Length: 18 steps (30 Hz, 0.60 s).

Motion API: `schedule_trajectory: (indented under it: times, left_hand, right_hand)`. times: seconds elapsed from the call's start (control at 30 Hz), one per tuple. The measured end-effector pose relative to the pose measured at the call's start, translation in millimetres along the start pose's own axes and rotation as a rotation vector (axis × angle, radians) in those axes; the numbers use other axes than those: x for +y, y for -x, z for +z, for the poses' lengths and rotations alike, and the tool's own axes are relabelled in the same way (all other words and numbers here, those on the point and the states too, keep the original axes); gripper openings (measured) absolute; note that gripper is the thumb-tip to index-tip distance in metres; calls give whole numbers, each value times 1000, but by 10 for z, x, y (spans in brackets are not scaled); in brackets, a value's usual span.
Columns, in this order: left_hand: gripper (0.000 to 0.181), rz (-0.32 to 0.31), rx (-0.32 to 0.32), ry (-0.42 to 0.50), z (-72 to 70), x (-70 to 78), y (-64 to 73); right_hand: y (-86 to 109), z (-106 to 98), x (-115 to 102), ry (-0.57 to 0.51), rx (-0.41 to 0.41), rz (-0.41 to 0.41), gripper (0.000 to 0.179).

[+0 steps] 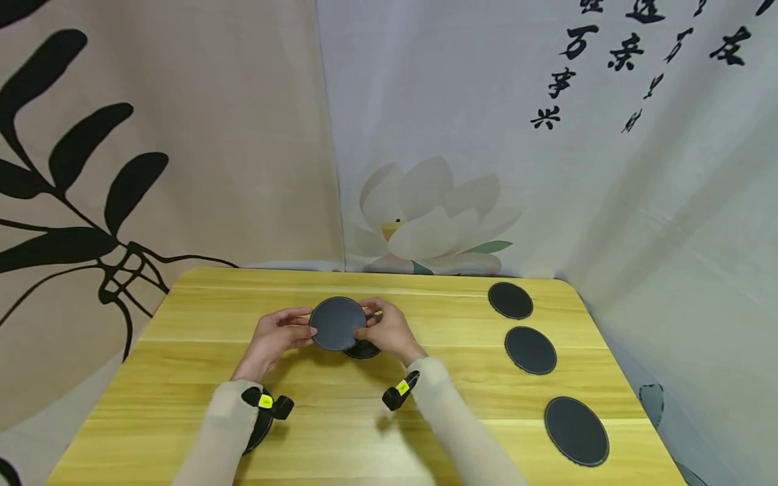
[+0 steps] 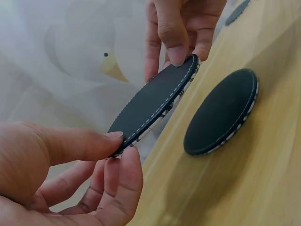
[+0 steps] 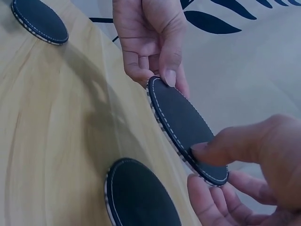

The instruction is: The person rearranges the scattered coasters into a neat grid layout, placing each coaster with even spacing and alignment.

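Observation:
A round black coaster (image 1: 337, 324) with white edge stitching is held up over the table between both hands. My left hand (image 1: 273, 341) pinches its left edge, thumb on the dark face and fingers beneath. On the opposite edge, my right hand (image 1: 392, 331) has the same kind of thumb-and-finger pinch. A checked pattern shows along the held coaster's underside in the left wrist view. Below it, a second black coaster (image 2: 222, 113) lies on the table, partly hidden in the head view. Another coaster (image 1: 260, 428) is partly covered by the left forearm.
Along the right side of the wooden table (image 1: 340, 432) lie a far coaster (image 1: 510, 300), a middle coaster (image 1: 531, 350) and a near coaster (image 1: 577, 431). A printed curtain (image 1: 243, 135) hangs behind the table's back edge.

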<state>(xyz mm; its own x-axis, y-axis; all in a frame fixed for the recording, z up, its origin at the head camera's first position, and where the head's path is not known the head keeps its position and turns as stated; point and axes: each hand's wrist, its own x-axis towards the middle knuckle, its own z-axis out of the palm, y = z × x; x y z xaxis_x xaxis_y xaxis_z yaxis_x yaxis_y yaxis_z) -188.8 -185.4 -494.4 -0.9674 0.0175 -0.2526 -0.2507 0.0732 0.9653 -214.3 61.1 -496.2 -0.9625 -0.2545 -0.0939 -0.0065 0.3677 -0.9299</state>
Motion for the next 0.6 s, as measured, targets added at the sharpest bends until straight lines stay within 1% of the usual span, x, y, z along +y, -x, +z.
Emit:
schedule_trajectory:
  times: [0.1, 0.27, 0.5, 0.6]
  left_hand:
    - [54, 4, 0, 11, 68, -12, -18]
    - [52, -11, 7, 28, 182, -32, -53]
    - [50, -15, 13, 51, 366, -34, -88]
    - [49, -28, 21, 57, 439, -44, -106]
  right_hand:
    - [22, -60, 18, -1, 1, 6, 57]
    - [55, -155, 55, 7, 11, 23, 59]
    - [92, -293, 130, 9, 20, 47, 61]
    - [113, -348, 161, 18, 21, 54, 62]
